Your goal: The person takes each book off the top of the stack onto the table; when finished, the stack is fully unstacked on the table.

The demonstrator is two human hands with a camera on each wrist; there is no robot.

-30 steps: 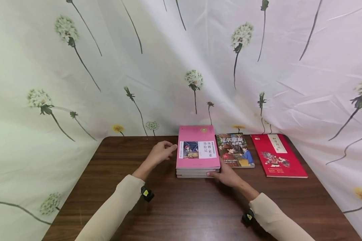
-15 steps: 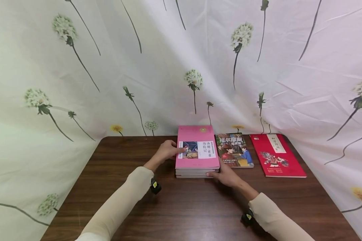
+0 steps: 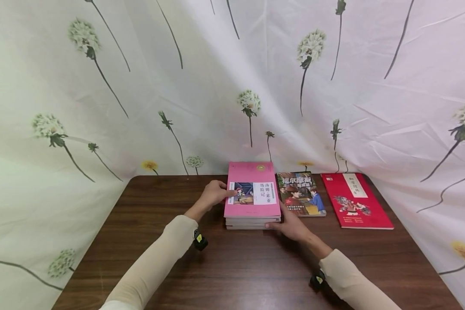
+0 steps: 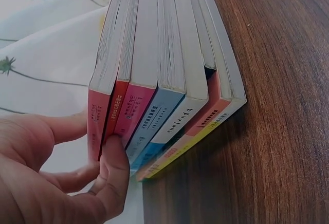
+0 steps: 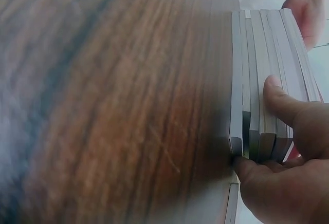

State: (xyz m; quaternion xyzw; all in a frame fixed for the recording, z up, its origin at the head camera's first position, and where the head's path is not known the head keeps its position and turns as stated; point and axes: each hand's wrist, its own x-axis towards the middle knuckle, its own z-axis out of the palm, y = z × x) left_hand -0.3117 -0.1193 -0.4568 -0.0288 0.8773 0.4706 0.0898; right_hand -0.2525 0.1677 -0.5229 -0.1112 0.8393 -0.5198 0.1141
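A pink book [image 3: 252, 209] lies on top of a stack of several books [image 3: 248, 224] at the back middle of the table. My left hand [image 3: 213, 194] pinches its left side, thumb on the cover and fingers at the spine. In the left wrist view, those fingers [image 4: 115, 167] lie against the upper spines, with red, blue, white and yellow spines [image 4: 205, 126] below. My right hand [image 3: 294, 224] grips the stack's near right corner. Its thumb [image 5: 280, 98] lies on the front page edges and its fingers on the right side. The pink book sits slightly left of the books under it.
Right of the stack lies a comic-style book [image 3: 304, 196], close to my right hand. Farther right is a red book [image 3: 358, 211]. A dandelion-print cloth [image 3: 201, 107] hangs behind the brown wooden table [image 3: 232, 271].
My left hand has moved right, from beside the stack to the pink book's left edge, thumb now on the cover. The pink book has shifted slightly left. My right hand stays in place.
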